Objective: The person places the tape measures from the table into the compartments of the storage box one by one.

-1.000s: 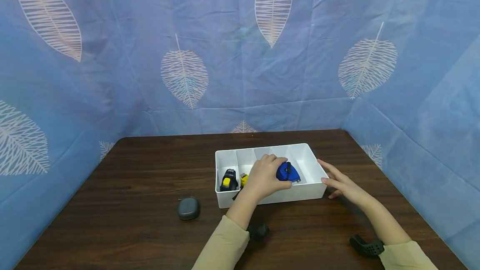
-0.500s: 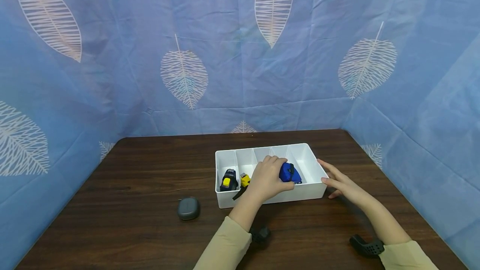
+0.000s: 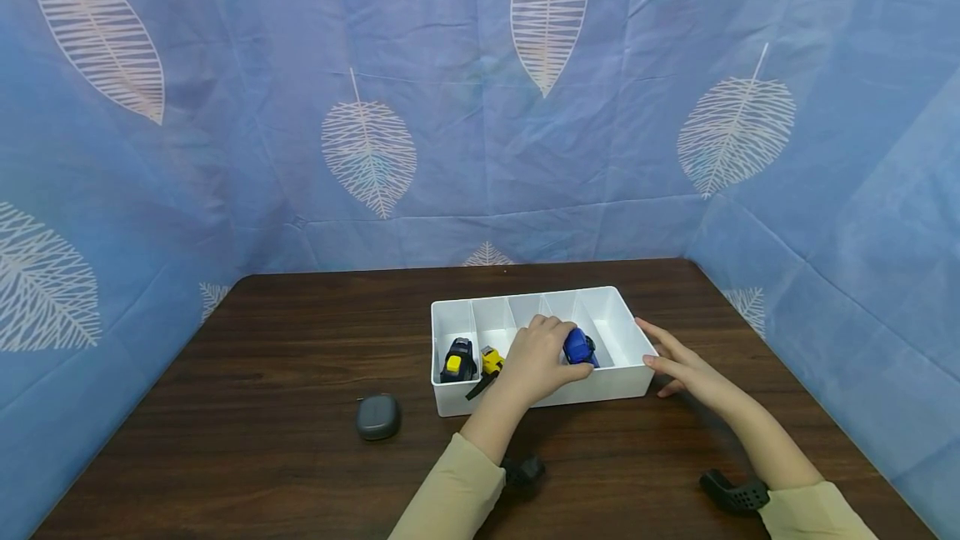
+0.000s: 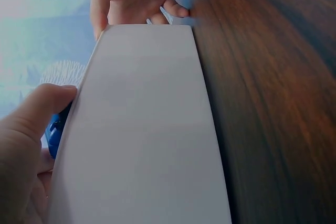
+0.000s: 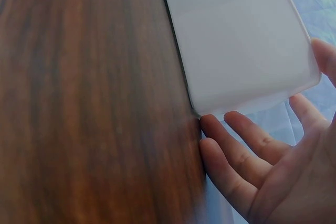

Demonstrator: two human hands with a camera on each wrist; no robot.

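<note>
A white divided box [image 3: 585, 390] stands on the table. My left hand [image 3: 534, 361] reaches over its front wall and grips a blue tape measure [image 3: 579, 347], low in a compartment right of the middle. In the left wrist view the thumb [image 4: 50, 100] lies at the wall's rim, the blue casing [image 4: 54, 136] showing behind it. My right hand [image 3: 690, 369] rests its fairly straight fingertips against the box's right end, thumb near the front corner. A black tape measure [image 3: 458, 361] with a yellow button fills the leftmost compartment; beside it sits a yellow one [image 3: 491, 359].
A small dark grey rounded case [image 3: 378, 417] lies on the brown wooden table [image 3: 300, 340], left of the box. The yellow tape measure's black strap [image 3: 482, 386] hangs over the front wall. A blue leaf-patterned cloth [image 3: 465, 148] encloses the table's back and sides.
My left hand has shifted slightly right, and the blue tape measure has turned in its grip. More of the yellow tape measure now shows. The right hand and the box have stayed put.
</note>
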